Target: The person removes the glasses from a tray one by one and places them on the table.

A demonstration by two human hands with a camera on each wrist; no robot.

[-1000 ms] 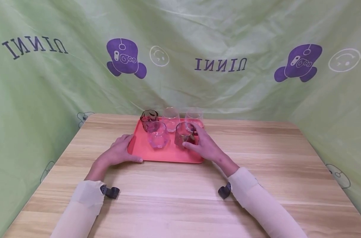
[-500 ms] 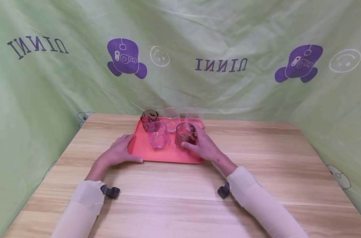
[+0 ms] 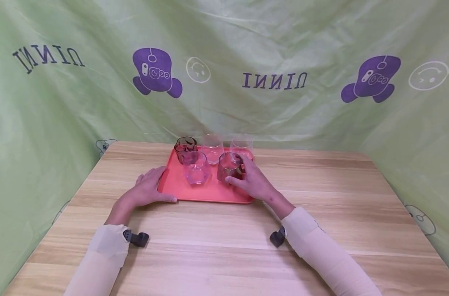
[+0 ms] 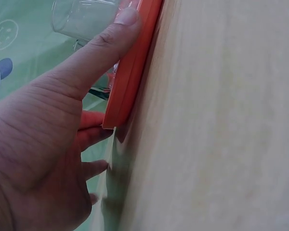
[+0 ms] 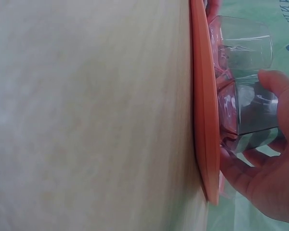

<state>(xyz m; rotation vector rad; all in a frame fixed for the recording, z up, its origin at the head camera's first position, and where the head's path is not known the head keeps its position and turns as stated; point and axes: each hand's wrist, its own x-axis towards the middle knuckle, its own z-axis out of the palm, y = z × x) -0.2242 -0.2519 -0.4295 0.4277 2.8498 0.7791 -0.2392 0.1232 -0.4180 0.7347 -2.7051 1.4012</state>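
Note:
On a red tray (image 3: pixel 213 195) in the head view stand several drinking glasses. My right hand (image 3: pixel 255 179) grips the dark tinted glass (image 3: pixel 229 166) at the tray's front right, thumb on its near side and fingers round its right. In the right wrist view this glass (image 5: pixel 253 108) stands upright on the tray. My left hand (image 3: pixel 146 189) spans the tray's front left corner, fairly straight fingers along the left side. Its thumb lies across the front rim, also in the left wrist view, where some fingertips touch the tray's edge (image 4: pixel 130 77). A pinkish clear glass (image 3: pixel 196 174) stands left of the gripped one.
Along the tray's back stand another dark glass (image 3: pixel 185 149) and two clear glasses, one in the middle (image 3: pixel 212 144) and one at right (image 3: pixel 242 143). The wooden table (image 3: pixel 217 255) ends close behind the tray at a green printed curtain (image 3: pixel 217 111).
My left hand has shifted very slightly left at the tray's corner. The right hand stays on the dark glass, and the glasses and tray keep their places.

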